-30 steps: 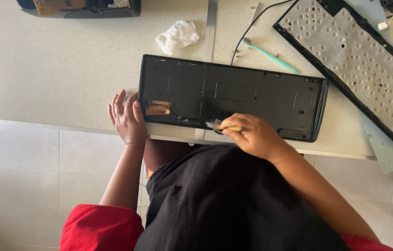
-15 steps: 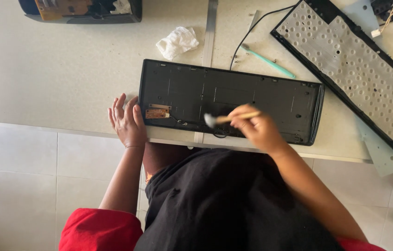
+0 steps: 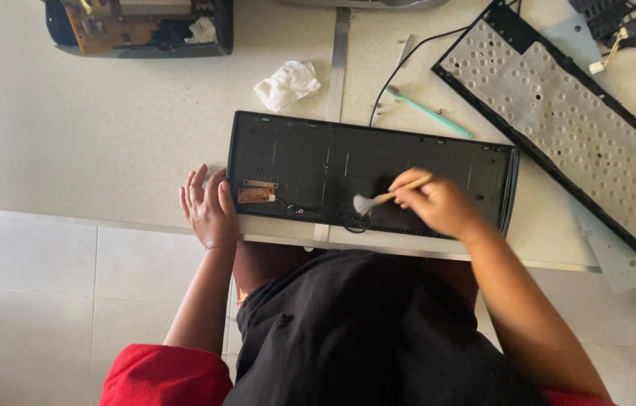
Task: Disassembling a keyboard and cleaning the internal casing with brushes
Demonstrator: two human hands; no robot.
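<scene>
A black keyboard base shell (image 3: 318, 162) lies open on the beige table, with a small brown circuit board (image 3: 256, 194) at its near left corner. My right hand (image 3: 438, 204) grips a small wooden-handled brush (image 3: 379, 199) whose pale bristles touch the inside of the shell near its front edge. My left hand (image 3: 209, 207) rests flat on the table, fingers spread, pressed against the shell's left end.
A keyboard half with a perforated white membrane (image 3: 573, 128) lies at the right. A teal toothbrush (image 3: 430, 113), a black cable (image 3: 408, 56) and a crumpled tissue (image 3: 286, 84) lie behind the shell. An opened device (image 3: 137, 26) sits at the back left.
My right hand has carried the brush rightward and a little deeper into the shell. My left hand has stayed put.
</scene>
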